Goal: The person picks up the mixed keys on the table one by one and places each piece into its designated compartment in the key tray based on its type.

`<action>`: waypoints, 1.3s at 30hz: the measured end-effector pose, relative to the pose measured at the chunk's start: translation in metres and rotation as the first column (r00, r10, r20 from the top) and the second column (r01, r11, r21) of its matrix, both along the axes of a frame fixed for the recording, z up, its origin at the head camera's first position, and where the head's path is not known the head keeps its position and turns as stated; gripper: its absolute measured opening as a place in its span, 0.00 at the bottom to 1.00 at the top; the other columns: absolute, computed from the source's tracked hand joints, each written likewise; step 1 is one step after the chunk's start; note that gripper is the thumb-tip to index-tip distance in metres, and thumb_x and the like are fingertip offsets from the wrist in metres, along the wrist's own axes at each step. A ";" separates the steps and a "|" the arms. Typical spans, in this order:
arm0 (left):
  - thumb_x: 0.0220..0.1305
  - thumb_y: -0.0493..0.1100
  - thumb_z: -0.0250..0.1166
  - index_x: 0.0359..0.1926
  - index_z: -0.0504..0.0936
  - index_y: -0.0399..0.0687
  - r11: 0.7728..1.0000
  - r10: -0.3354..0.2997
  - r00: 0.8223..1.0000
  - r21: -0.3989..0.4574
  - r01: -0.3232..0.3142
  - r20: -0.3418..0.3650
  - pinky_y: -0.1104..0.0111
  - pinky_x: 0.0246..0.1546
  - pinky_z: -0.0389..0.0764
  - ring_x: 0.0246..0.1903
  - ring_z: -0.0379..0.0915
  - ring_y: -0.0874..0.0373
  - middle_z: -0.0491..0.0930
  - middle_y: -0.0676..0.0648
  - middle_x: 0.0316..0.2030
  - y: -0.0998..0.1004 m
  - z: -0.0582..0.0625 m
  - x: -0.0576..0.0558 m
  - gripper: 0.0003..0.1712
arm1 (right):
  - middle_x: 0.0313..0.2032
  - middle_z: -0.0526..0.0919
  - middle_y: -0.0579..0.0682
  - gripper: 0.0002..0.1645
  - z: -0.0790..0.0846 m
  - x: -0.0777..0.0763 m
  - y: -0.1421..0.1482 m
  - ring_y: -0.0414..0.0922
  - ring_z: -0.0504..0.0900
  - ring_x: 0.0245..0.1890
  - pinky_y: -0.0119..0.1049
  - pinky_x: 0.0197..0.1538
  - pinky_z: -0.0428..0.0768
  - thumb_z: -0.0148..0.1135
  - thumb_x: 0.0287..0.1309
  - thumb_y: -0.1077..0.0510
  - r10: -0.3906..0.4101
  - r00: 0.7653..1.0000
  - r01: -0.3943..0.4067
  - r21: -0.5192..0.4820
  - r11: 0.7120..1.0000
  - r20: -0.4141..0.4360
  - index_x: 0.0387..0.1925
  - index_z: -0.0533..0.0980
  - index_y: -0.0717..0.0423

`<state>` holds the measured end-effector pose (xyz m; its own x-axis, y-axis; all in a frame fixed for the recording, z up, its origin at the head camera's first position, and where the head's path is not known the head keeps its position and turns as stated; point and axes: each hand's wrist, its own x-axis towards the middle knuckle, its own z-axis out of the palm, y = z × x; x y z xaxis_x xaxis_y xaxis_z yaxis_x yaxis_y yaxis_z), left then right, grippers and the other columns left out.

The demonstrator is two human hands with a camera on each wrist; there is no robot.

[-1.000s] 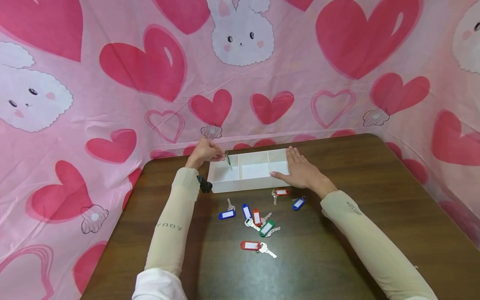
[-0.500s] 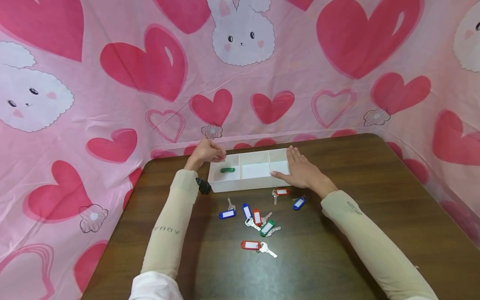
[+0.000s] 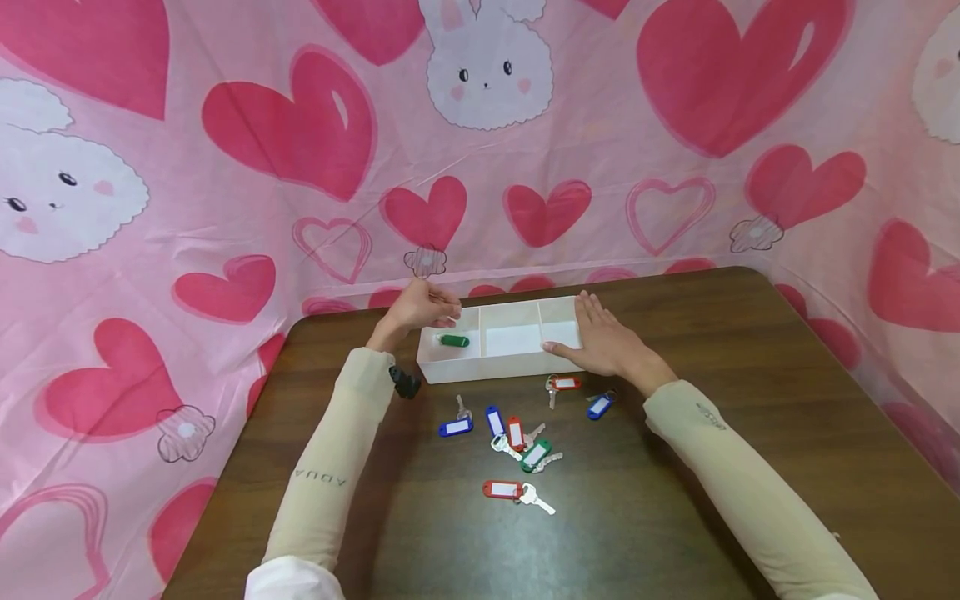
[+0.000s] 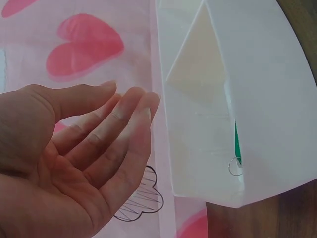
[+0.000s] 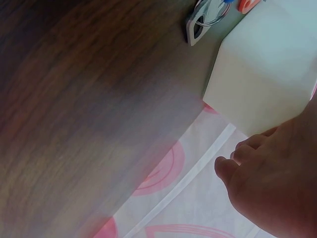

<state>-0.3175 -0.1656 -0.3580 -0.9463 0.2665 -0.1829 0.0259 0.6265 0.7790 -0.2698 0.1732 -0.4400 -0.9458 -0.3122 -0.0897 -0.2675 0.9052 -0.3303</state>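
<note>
In the head view a white three-compartment box (image 3: 512, 340) stands near the table's back edge. A green key tag (image 3: 454, 341) lies in its left compartment; a metal ring shows beside the tag (image 4: 237, 144) in the left wrist view. My left hand (image 3: 424, 305) hovers over the box's back left corner, fingers loosely bent, with nothing between them. Across the box's right end rests my right hand (image 3: 606, 340), fingers extended along the end and thumb over the right compartment. The right wrist view shows this hand (image 5: 272, 173) only partly.
In front of the box lie keys with coloured tags: a red tag (image 3: 565, 383), a blue tag (image 3: 600, 407), another blue tag (image 3: 456, 427), a green tag (image 3: 536, 455) and a lower red tag (image 3: 502, 489), among several. A pink heart-print cloth (image 3: 480, 158) hangs behind the brown table (image 3: 675, 517).
The green key tag has dropped from my left hand into the left compartment. My left hand's fingers have loosened and shifted slightly right. The right hand keeps its place on the box.
</note>
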 end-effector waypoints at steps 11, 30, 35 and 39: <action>0.73 0.40 0.67 0.55 0.86 0.35 0.997 -0.069 0.996 -0.045 0.066 -0.049 0.62 0.46 0.91 0.45 0.89 0.41 0.89 0.35 0.47 0.001 0.000 0.015 0.15 | 0.84 0.35 0.65 0.75 0.000 0.000 0.001 0.63 0.36 0.86 0.57 0.85 0.45 0.46 0.63 0.15 -0.001 1.000 0.001 0.009 1.000 0.003 0.83 0.34 0.67; 0.70 0.43 0.71 0.57 0.86 0.40 0.972 -0.182 0.974 -0.173 0.157 -0.137 0.60 0.46 0.91 0.48 0.88 0.44 0.89 0.41 0.52 0.000 -0.004 0.053 0.18 | 0.85 0.34 0.65 0.75 0.001 0.001 -0.002 0.63 0.34 0.86 0.58 0.85 0.45 0.44 0.62 0.14 0.001 1.000 -0.001 0.002 1.000 0.011 0.83 0.33 0.66; 0.70 0.43 0.70 0.57 0.86 0.41 0.968 -0.211 0.967 -0.167 0.186 -0.146 0.59 0.47 0.91 0.51 0.85 0.43 0.87 0.40 0.55 0.003 -0.006 0.062 0.18 | 0.85 0.34 0.63 0.75 -0.001 0.000 -0.001 0.61 0.34 0.86 0.57 0.86 0.45 0.45 0.62 0.14 -0.004 1.000 0.003 0.012 1.000 0.015 0.83 0.33 0.65; 0.70 0.42 0.70 0.57 0.87 0.41 0.961 -0.247 0.953 -0.172 0.217 -0.175 0.58 0.49 0.91 0.53 0.84 0.43 0.86 0.40 0.56 0.004 -0.009 0.068 0.17 | 0.85 0.34 0.64 0.75 -0.001 -0.001 0.000 0.62 0.34 0.86 0.58 0.85 0.45 0.45 0.62 0.14 -0.004 1.000 0.004 0.014 1.000 0.013 0.83 0.33 0.66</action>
<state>-0.2498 -0.1619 -0.3672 -0.8826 0.4665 -0.0577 0.3248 0.6940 0.6425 -0.2708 0.1732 -0.4412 -0.9458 -0.3070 -0.1062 -0.2597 0.9109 -0.3206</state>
